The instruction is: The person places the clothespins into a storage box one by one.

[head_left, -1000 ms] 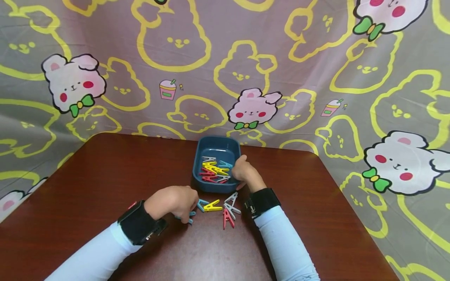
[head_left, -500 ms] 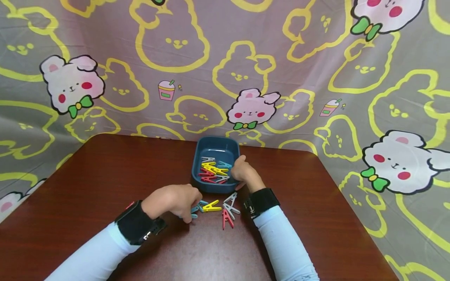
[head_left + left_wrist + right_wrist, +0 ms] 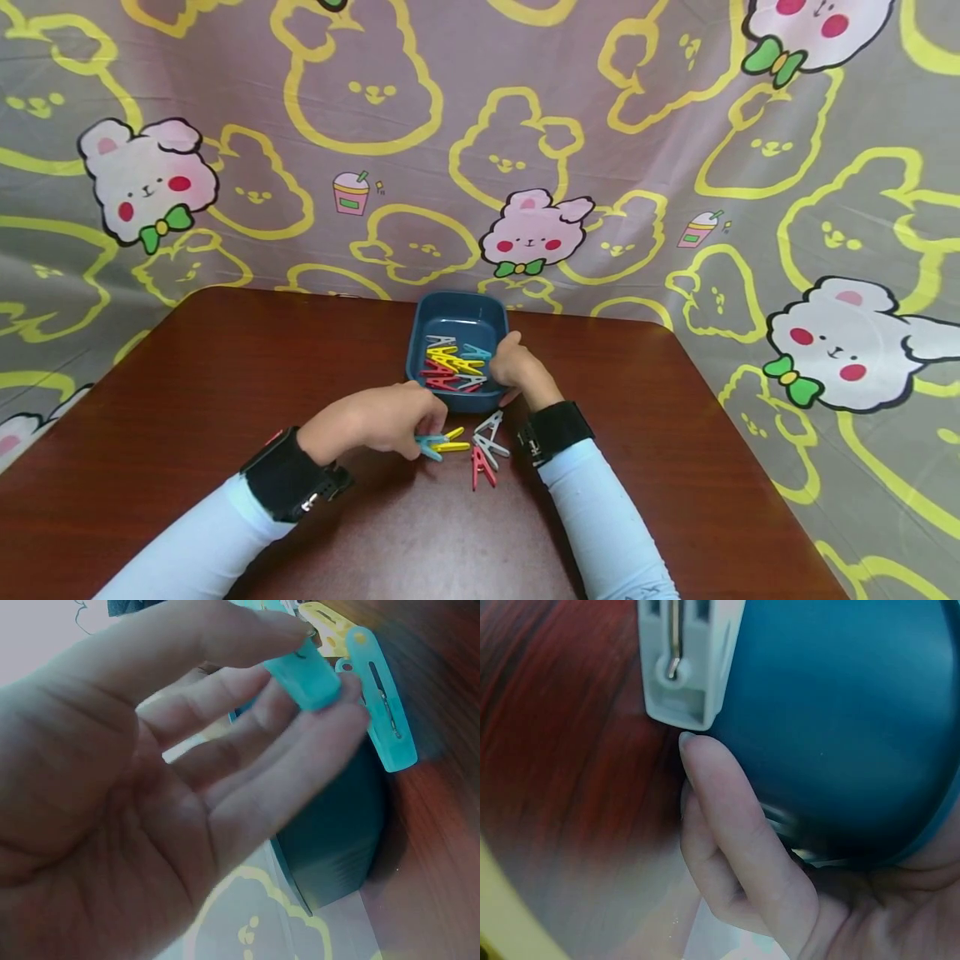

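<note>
My left hand (image 3: 378, 418) is in front of the box, pinching a light blue clothespin (image 3: 307, 675) between thumb and fingers. Beside those fingertips in the left wrist view lies a second blue clothespin (image 3: 381, 701), with a yellow clothespin (image 3: 454, 447) close by. My right hand (image 3: 519, 368) grips the right side of a dark blue plastic box (image 3: 472, 403), fingers wrapped under its wall. Just past those fingertips shows a grey clothespin (image 3: 682, 671). Inside the box lie several clothespins, among them yellow (image 3: 446, 362), red (image 3: 438, 383), grey and blue ones.
A brown wooden table (image 3: 247, 375) carries everything. Between box and table front lie grey clothespins (image 3: 491, 450) and a red clothespin (image 3: 482, 468). Behind the table hangs a patterned cloth (image 3: 420, 183) with cartoon rabbits.
My left hand has shifted right and slightly away from me, closer to the yellow clothespin, and the blue clothespin farther left is no longer on its spot. The right hand stays at the box.
</note>
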### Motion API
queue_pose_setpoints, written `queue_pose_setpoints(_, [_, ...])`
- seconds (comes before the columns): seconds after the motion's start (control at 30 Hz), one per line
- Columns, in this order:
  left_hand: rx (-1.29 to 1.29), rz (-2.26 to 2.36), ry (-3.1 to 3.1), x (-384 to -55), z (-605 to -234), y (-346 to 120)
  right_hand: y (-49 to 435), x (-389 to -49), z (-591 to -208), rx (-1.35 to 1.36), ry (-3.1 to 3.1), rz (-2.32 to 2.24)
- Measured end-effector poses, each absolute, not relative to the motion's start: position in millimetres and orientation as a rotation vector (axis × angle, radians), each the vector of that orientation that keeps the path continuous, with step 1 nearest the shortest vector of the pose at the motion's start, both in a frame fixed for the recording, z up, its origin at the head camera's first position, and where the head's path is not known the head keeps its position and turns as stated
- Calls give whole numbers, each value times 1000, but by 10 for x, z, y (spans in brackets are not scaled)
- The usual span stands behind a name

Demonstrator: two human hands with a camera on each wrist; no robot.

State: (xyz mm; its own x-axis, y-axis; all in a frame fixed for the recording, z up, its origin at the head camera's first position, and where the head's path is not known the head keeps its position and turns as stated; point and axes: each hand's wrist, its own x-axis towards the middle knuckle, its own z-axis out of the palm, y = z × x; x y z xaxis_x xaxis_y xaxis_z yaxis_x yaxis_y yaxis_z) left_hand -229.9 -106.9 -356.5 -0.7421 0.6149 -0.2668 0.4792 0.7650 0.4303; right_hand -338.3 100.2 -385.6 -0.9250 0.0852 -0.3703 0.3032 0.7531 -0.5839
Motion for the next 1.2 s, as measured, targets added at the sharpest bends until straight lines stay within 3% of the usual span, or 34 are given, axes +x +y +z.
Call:
queue_pose_setpoints(0.27, [1043,619,2577,-2391,-3584,-1082,1018,-3396,-3863,277,2626,-965])
queue_pose_setpoints(0.6, [1094,661,2646,-2545,-3408,-1185,1028,-3415,-3857,261,2608,-977])
queue_pose_setpoints(0.83, [916,690,2890,-3196,-3217,-1232,1038,-3414,-3858,294,2615,-983])
queue_pose_setpoints(1.0, [674,637,3069,-3682,-3332,-1136,1035,-3409,-3873,298,2611,-987])
queue_pose_setpoints(1.2, [571,440,3167,-3956,-3504,-1003,1019,-3411,-3872,276,2596,-1021])
